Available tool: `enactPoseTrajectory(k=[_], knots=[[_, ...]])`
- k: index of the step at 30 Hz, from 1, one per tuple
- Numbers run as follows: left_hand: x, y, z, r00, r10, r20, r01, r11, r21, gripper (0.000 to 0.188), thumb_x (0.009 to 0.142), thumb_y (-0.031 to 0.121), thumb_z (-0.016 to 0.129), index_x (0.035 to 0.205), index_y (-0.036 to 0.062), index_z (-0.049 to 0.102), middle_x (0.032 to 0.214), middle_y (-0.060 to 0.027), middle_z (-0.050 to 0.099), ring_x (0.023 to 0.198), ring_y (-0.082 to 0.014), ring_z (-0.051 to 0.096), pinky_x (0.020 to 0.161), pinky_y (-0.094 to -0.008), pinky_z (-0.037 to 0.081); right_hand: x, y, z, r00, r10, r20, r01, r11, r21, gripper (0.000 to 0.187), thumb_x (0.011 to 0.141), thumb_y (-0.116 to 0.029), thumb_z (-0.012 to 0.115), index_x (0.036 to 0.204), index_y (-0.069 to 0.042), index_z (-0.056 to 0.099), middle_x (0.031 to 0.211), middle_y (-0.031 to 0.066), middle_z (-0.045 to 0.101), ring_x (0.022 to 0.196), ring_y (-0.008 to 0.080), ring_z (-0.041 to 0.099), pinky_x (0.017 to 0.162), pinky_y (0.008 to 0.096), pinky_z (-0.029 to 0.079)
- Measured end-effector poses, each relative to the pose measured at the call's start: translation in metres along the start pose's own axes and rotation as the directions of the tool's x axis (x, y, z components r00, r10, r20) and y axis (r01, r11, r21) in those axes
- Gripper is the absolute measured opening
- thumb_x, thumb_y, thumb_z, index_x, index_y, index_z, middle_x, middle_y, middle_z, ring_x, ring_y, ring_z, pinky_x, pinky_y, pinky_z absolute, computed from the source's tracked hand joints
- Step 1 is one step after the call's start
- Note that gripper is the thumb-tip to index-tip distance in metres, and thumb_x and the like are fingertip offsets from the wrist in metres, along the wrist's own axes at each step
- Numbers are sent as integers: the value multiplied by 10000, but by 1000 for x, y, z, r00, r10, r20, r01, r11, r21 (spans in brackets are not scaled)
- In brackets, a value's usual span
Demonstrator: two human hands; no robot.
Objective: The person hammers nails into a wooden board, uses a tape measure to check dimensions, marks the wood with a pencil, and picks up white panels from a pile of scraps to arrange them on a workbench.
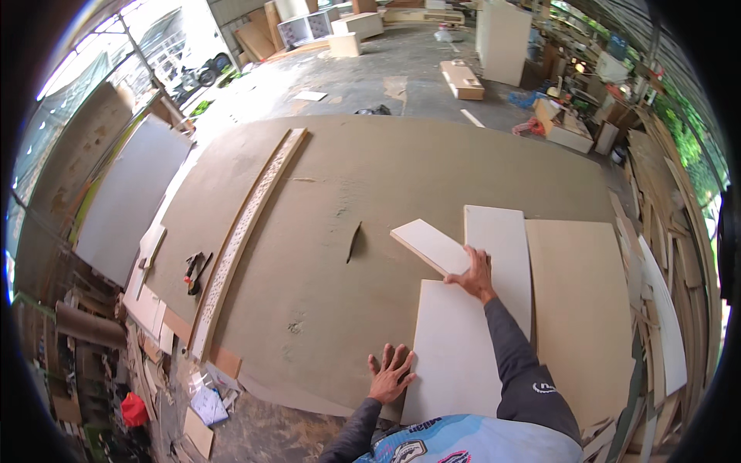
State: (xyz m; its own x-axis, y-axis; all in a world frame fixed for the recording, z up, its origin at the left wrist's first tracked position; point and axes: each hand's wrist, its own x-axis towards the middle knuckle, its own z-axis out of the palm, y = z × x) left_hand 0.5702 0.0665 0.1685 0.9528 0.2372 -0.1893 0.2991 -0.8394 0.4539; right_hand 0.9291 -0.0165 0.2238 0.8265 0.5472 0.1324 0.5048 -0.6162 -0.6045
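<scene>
My right hand (474,275) grips the near right end of a short white board (429,244), its thumb on the near edge and its fingers over the far one. This board lies at a slant, by the corner of a larger white panel (455,347) in front of me. With fingers spread, my left hand (392,375) rests on the worktable (324,309), fingertips by that panel's left edge. A taller white panel (500,255) lies partly under my right forearm. Further right is a wide cream panel (583,309).
A long narrow frame-like strip (251,231) lies across the table's left part, beside a black hand tool (195,274). A dark slit (354,241) marks the tabletop. Timber offcuts (668,231) stack along the right, and a grey-white sheet (135,201) leans at left.
</scene>
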Motion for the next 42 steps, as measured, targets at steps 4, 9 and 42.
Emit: enactPoseTrajectory(k=[4,9,42], knots=[[-3,-14,9,999,23,-35,-26,996,-90,649,959,575,408,1518,271,279,1621,-37,97,1489,-309,-64,1078,-638,-131,-118,12,-15,960,268,-87,-222,910,351,968,533,-555,817,1275,-22,495,1223,183,476,1164,366,394,1011,492,332],[2,8,13,998,57,-39,-64,975,-215,849,853,319,651,1530,100,189,1600,-161,129,1482,-364,33,1111,-623,-49,-274,16,-42,830,324,-454,-356,935,16,1003,544,-662,787,1260,-20,500,1196,180,477,1144,372,390,1000,502,327],[-129,20,51,965,-215,149,223,379,-898,486,822,110,650,1287,-12,579,938,-84,692,830,-134,629,757,-253,502,-427,-53,45,937,-346,51,326,811,-485,638,810,-240,624,1358,49,471,1418,238,457,1339,386,417,1108,488,310]])
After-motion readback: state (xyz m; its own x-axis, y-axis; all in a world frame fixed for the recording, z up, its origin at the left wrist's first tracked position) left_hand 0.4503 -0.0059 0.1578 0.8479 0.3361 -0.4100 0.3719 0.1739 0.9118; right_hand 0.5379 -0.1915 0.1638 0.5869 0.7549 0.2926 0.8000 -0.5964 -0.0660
